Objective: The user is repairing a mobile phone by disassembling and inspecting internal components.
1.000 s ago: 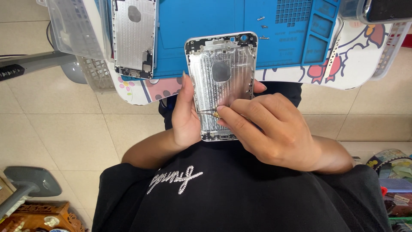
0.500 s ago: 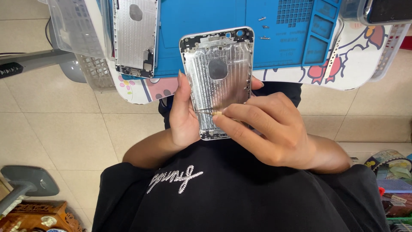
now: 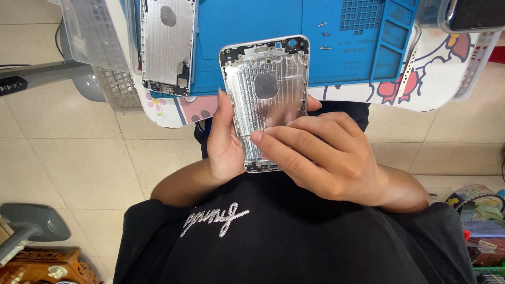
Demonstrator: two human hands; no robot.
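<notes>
A floor of pale beige tiles (image 3: pixel 79 158) is seen below a small work table (image 3: pixel 436 89) whose top is printed with a cartoon pattern in white, red and pink. A blue work mat (image 3: pixel 252 31) with moulded compartments is laid on that table, and a few small screws (image 3: pixel 322 24) are seen lying on it. A second bare phone shell (image 3: pixel 167 44) is seen resting on the left part of the mat, inner side up. A clear plastic tray (image 3: pixel 92 31) is placed at the table's left edge, and a dark phone (image 3: pixel 476 13) is seen at the top right corner. A grey stand base (image 3: pixel 31 223) is noted on the floor at lower left, and coloured clutter (image 3: pixel 481 221) at lower right.

A silver phone shell (image 3: pixel 265 89) is held in front of the person's black shirt (image 3: pixel 273 236), just below the table edge, with its hollow inner side turned to the camera and its camera hole uppermost. The left hand (image 3: pixel 225 142) is wrapped around the shell's left edge from behind, with the thumb laid flat along that edge and the fingers clamped on it. The right hand (image 3: pixel 326 158) is laid over the shell's lower right part; its fingers are bunched close together, and the tips are pressed on the inner surface near the left edge. Whether anything is pinched between those fingertips cannot be told
</notes>
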